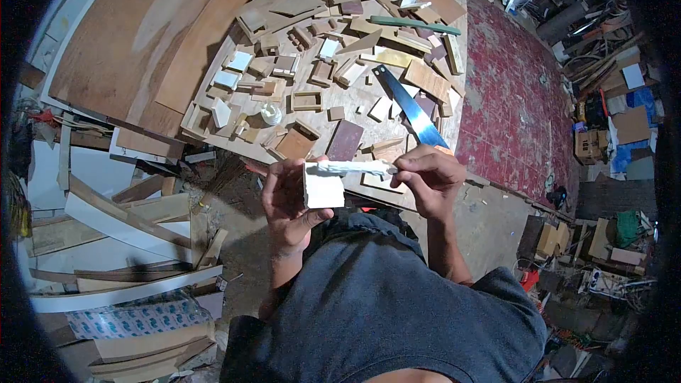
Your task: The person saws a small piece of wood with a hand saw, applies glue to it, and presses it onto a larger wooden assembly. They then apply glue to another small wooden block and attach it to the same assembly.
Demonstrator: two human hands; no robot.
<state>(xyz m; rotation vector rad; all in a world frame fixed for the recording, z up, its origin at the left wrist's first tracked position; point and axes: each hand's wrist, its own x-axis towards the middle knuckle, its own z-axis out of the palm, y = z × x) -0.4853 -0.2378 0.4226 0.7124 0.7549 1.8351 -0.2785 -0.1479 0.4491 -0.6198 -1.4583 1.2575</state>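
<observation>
My left hand [285,206] grips a small white board piece [325,191] by its left side, with the thumb along the lower edge. In my right hand [433,176], thumb and fingertips pinch the end of a stick coated in white [358,168]. The stick lies across the top edge of the white piece and seems to touch it. Both hands are above the near edge of the work table [248,143]. Behind them on the table are an open white tub [270,114] and a handsaw [415,110] with a shiny blade.
Small wooden boxes [307,101] and many offcuts cover the table, with a green strip [415,25] farther back. Large plywood sheets [135,35] lean at the left. Scrap boards [128,220] pile up below them. Red worn flooring [518,99] lies to the right.
</observation>
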